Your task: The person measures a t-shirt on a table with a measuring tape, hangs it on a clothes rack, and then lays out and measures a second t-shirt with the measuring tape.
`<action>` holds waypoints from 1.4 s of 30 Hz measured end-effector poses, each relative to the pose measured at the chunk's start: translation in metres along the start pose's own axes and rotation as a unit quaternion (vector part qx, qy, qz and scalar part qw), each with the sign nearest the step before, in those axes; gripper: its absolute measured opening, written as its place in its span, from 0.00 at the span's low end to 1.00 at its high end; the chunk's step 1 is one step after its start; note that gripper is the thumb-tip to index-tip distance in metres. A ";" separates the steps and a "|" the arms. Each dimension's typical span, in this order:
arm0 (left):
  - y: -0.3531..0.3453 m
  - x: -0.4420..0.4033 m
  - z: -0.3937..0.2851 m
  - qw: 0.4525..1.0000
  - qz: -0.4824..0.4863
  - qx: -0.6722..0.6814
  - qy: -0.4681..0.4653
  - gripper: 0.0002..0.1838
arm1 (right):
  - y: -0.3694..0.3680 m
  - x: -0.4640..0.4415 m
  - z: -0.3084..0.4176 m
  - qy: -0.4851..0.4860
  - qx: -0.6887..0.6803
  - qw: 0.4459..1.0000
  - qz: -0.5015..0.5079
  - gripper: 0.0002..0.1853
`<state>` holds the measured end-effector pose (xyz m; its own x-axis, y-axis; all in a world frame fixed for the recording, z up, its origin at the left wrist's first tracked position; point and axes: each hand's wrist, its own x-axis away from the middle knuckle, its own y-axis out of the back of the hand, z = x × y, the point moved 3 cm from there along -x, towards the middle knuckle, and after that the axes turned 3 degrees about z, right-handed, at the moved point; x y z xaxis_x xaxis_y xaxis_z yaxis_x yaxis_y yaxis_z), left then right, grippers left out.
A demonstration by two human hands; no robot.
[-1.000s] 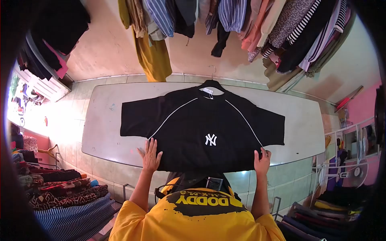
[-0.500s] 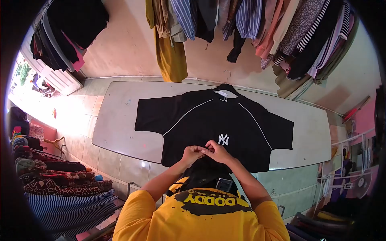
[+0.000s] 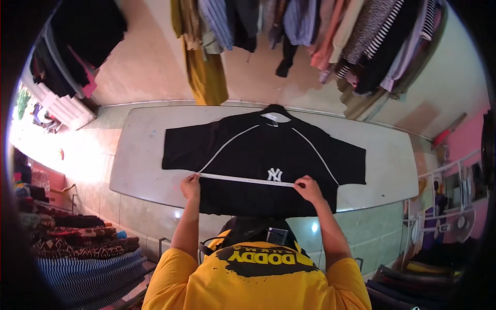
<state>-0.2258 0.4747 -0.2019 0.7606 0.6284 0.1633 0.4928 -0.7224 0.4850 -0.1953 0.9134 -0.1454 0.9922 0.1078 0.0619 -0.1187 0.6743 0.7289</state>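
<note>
A black T-shirt (image 3: pixel 237 155) with white piping and a white NY logo lies spread on the white table (image 3: pixel 135 150), its collar on a black hanger (image 3: pixel 275 109). Across its chest runs a white measuring tape (image 3: pixel 243 180), pulled straight just below the logo. My left hand (image 3: pixel 191 186) pinches one end near the shirt's left armpit seam. On the other side, my right hand (image 3: pixel 309 189) grips the tape between thumb and fingers, right of the logo and short of the right side seam.
Clothes (image 3: pixel 289 31) hang along the far wall, and dark garments (image 3: pixel 82 41) hang at the upper left. Folded patterned cloth (image 3: pixel 88 243) is stacked at the lower left. A white metal rack (image 3: pixel 444 206) stands at the right.
My hands were together over the shirt's lower middle. They have moved apart, left and right, and the measuring tape now stretches between them. The view has shifted slightly.
</note>
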 end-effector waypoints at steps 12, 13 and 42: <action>0.008 0.003 -0.014 0.998 0.028 -0.051 -0.018 0.14 | 0.118 0.035 -0.104 -0.122 0.070 0.990 -0.015 0.07; 0.006 0.002 -0.012 0.998 0.030 -0.050 -0.017 0.14 | 0.126 0.040 -0.115 -0.142 0.087 0.986 -0.008 0.07; 0.008 -0.005 0.003 0.979 0.090 0.178 0.036 0.21 | 0.116 0.060 -0.141 -0.111 0.042 0.993 -0.023 0.22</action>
<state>-0.2247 0.4651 -0.2016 0.8232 0.4912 0.2848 0.4798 -0.8700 0.1137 -0.1544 1.1008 -0.1531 0.9814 -0.0920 0.1686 -0.0781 0.6107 0.7880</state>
